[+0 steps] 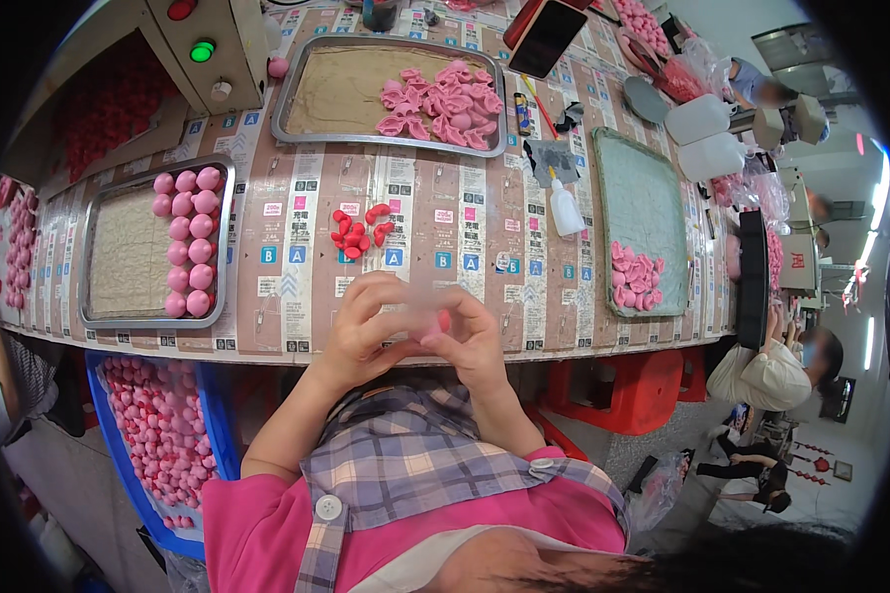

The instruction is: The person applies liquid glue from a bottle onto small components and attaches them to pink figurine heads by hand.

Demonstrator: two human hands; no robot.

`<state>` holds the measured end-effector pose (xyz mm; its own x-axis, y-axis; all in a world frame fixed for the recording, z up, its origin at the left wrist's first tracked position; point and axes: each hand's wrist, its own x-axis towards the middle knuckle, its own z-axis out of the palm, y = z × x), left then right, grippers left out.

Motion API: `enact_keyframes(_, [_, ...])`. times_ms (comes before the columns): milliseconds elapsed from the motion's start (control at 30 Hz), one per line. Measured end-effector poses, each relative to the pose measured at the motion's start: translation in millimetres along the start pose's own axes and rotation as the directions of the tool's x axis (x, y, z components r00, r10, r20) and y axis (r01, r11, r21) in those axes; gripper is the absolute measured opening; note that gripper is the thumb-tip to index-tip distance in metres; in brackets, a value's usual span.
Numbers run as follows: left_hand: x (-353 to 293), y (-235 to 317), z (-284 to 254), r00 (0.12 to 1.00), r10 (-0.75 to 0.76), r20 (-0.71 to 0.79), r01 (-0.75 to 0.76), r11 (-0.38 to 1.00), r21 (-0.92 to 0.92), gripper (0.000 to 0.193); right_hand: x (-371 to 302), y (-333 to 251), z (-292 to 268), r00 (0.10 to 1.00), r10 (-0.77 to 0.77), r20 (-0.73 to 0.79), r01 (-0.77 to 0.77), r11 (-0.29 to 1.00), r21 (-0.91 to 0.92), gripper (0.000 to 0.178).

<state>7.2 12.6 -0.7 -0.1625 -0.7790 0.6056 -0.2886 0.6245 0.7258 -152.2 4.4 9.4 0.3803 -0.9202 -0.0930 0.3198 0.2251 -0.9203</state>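
My left hand (368, 321) and my right hand (477, 341) meet just above the table's front edge. Between their fingertips is a small pink and red piece (443, 323), mostly covered by the fingers. Motion blurs the fingertips there, so its exact shape is unclear. Both hands are closed, with thumbs and fingers pinched around it. Beyond them on the table lies a loose group of small red curved pieces (354, 237). On the left, a metal tray (129, 252) has rows of round pink balls (199, 250) along its right side.
A far metal tray (336, 84) contains pink petal-like pieces (455, 104). At right, a greenish tray (653, 188) has more pink pieces (636, 277). Nearby are a white squeeze bottle (566, 208), a phone (547, 38), a machine with a green light (202, 50), a blue crate (229, 435) and a red stool (613, 390).
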Motion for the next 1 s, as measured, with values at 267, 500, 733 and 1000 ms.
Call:
enact_keyframes(267, [-4,2,5,0.989,0.033,-0.146,-0.019,0.995,0.098,0.034,3,-10,3,0.909,-0.416,0.019,0.335,0.702,-0.628,0.032])
enact_keyframes(500, [-2,3,5,0.989,0.029,-0.147,-0.015,0.996,0.093,0.035,3,-14,6,0.894,-0.447,0.036,0.353,0.652,-0.671,0.033])
enact_keyframes(733, [-3,2,3,0.988,0.088,-0.128,-0.069,0.987,0.145,0.036,2,-11,3,0.914,-0.404,0.020,0.329,0.712,-0.620,0.032])
enact_keyframes(1000, [0,5,4,0.986,0.061,-0.152,-0.041,0.990,0.134,0.036,-4,-5,3,0.999,0.002,-0.046,0.001,0.998,0.067,0.034])
